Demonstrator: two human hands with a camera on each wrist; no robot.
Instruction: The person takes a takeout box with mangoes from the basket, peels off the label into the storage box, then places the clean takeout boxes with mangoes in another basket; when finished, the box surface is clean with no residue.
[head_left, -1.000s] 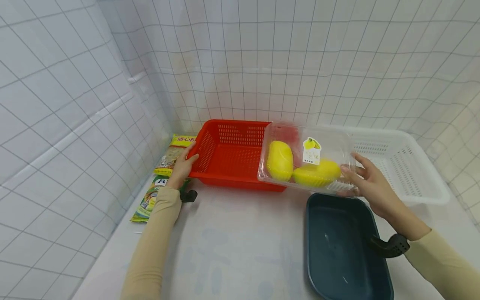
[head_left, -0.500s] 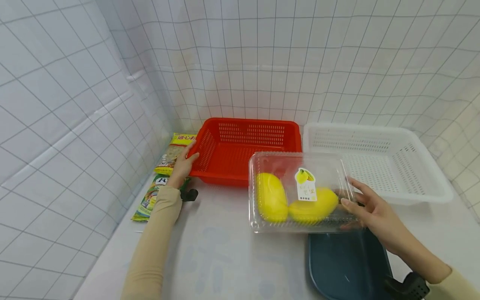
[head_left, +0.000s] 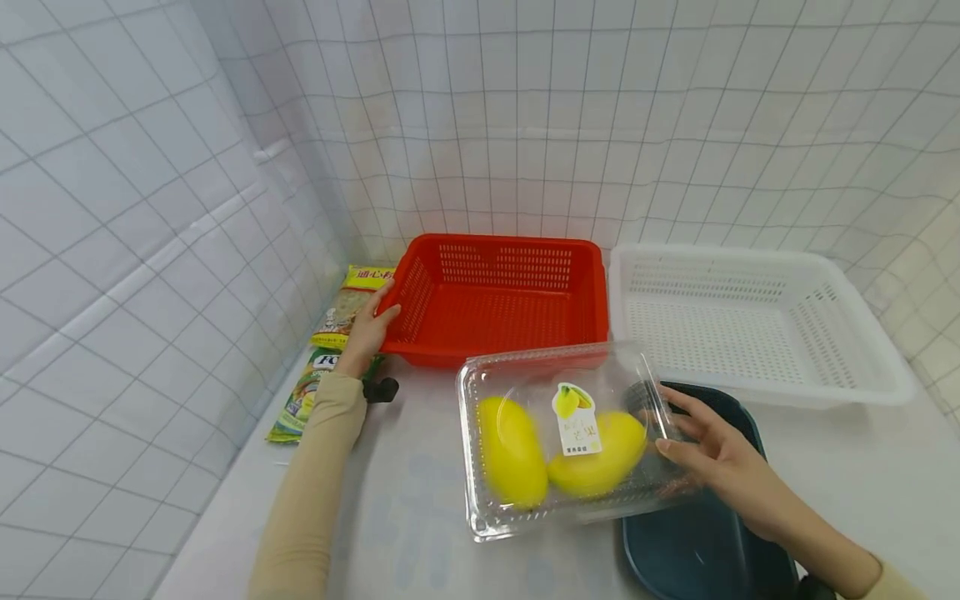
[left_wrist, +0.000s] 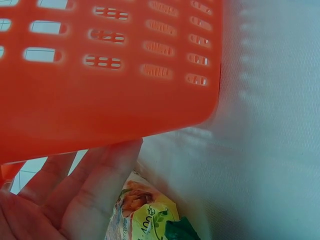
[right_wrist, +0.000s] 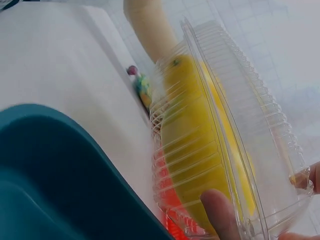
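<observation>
My right hand (head_left: 720, 467) grips the right end of a clear plastic clamshell box (head_left: 622, 375), its thumb on the near side. Two yellow mangoes (head_left: 513, 450) lie inside, and a white label with a mango picture is on the lid. The box is held up and overlaps the dark blue bin (head_left: 690, 546); in the right wrist view the mangoes (right_wrist: 192, 135) show through its ribbed wall. My left hand (head_left: 367, 329) holds the left side of the red basket (head_left: 495, 358). The left wrist view shows its fingers (left_wrist: 95, 190) against the basket's lower edge (left_wrist: 165, 117).
A white perforated basket (head_left: 750, 342) stands right of the red one. Two food packets, one yellow (head_left: 341, 321) and one green (head_left: 307, 400), lie left of the red basket by the left wall. Grid-patterned cloth walls (head_left: 525, 125) close off the back and sides.
The clamshell box with the mangoes has come toward me and a little left, from over the baskets to over the table and blue bin. My left hand stays on the red basket.
</observation>
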